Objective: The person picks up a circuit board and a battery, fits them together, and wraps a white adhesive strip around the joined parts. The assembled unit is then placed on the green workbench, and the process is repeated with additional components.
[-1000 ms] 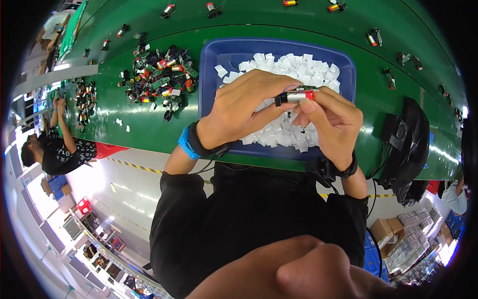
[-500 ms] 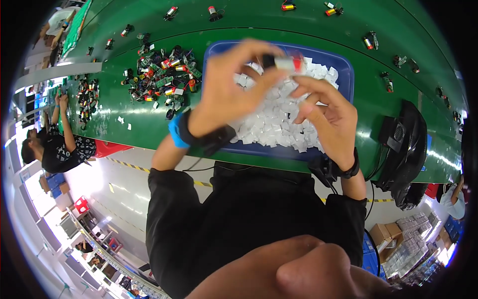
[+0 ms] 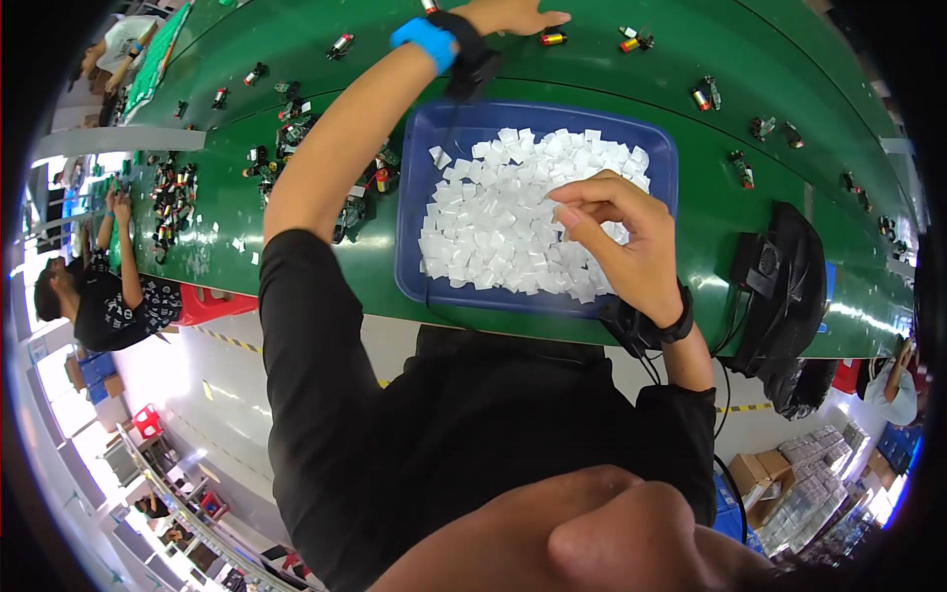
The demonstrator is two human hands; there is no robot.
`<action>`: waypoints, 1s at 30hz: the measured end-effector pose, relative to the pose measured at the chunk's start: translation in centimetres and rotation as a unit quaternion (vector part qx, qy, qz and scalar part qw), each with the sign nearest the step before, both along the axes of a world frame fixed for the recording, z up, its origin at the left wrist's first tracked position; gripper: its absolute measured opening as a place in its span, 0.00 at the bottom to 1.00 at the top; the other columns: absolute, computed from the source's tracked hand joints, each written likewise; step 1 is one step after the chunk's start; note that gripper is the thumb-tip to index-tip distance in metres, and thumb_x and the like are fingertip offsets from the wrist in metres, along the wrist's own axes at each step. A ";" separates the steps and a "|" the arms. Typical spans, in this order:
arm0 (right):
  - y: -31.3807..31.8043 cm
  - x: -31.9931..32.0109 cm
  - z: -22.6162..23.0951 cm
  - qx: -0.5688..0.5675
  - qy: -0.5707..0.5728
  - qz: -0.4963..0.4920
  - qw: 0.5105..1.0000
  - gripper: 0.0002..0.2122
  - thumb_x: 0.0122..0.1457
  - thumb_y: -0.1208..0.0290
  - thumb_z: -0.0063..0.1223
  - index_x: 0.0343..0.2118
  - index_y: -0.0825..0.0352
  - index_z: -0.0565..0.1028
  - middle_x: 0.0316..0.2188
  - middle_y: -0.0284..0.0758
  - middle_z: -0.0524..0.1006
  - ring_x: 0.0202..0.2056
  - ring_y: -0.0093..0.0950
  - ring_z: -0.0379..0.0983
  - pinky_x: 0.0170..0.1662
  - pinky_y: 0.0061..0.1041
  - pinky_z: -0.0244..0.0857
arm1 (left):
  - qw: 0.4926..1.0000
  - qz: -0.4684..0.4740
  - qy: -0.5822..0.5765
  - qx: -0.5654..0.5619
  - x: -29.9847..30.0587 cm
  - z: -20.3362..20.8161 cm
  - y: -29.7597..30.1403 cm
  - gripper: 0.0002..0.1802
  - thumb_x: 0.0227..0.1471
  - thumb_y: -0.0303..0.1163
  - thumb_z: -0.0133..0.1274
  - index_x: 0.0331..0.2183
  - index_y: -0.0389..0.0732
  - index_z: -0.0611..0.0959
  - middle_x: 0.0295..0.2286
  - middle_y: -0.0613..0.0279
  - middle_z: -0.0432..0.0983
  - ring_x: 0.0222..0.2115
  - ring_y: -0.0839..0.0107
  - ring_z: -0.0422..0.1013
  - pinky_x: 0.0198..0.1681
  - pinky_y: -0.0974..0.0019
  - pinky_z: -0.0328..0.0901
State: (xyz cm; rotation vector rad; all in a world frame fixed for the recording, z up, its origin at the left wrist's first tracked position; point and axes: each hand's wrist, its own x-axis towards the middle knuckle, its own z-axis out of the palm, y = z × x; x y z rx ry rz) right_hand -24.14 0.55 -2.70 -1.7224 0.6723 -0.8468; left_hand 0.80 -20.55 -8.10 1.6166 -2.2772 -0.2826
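My left hand (image 3: 505, 16) reaches to the far side of the green table, partly cut off by the upper picture edge. Its visible fingers stretch to the right, just above a small red-and-yellow cylinder with wires (image 3: 553, 39). I see nothing held in it. Over a blue tray (image 3: 402, 212) full of small white square pieces (image 3: 493, 212), my right hand (image 3: 631, 242) is closed in a pinch, thumb against fingertips. Whatever lies between those fingertips cannot be told from the white pieces behind. A black band and a blue band circle my left wrist.
Left of the tray, partly behind my left arm, lies a heap of circuit boards and cylinders (image 3: 383, 178). More such parts (image 3: 706, 95) are spread along the far side. A black bag (image 3: 789, 286) lies at the right. Another person (image 3: 109, 296) sits at the left.
My left hand has left the tray and moved far forward; the wired cylinder part it held beside my right hand is no longer seen in it. My right hand has stayed over the tray, its fingers drawn together.
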 end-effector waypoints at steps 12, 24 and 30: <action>-1.0 -0.9 -0.3 0.126 -0.042 -0.074 0.988 0.10 0.61 0.77 0.57 0.45 0.72 0.76 0.35 0.36 0.78 0.30 0.23 0.78 0.33 0.20 0.73 | 0.869 0.052 0.422 0.252 -1.6 5.7 9.1 0.16 0.56 0.34 0.59 0.40 0.34 0.73 0.31 0.55 0.81 0.29 0.69 0.76 0.26 0.65 0.71; -1.2 -0.2 -1.4 0.146 -0.071 -0.124 0.979 0.10 0.60 0.81 0.58 0.44 0.72 0.72 0.39 0.41 0.80 0.33 0.25 0.80 0.31 0.21 0.76 | 0.749 0.056 0.644 0.147 -6.7 4.2 23.4 0.17 0.57 0.23 0.56 0.45 0.37 0.68 0.41 0.53 0.80 0.37 0.74 0.75 0.38 0.70 0.70; -1.7 -0.7 -1.3 0.133 -0.058 -0.139 0.980 0.09 0.58 0.80 0.61 0.41 0.73 0.74 0.34 0.39 0.81 0.32 0.24 0.80 0.32 0.21 0.76 | 0.870 -0.027 0.470 0.148 -4.7 4.8 23.0 0.19 0.56 0.30 0.60 0.47 0.36 0.74 0.39 0.59 0.79 0.36 0.75 0.74 0.35 0.71 0.72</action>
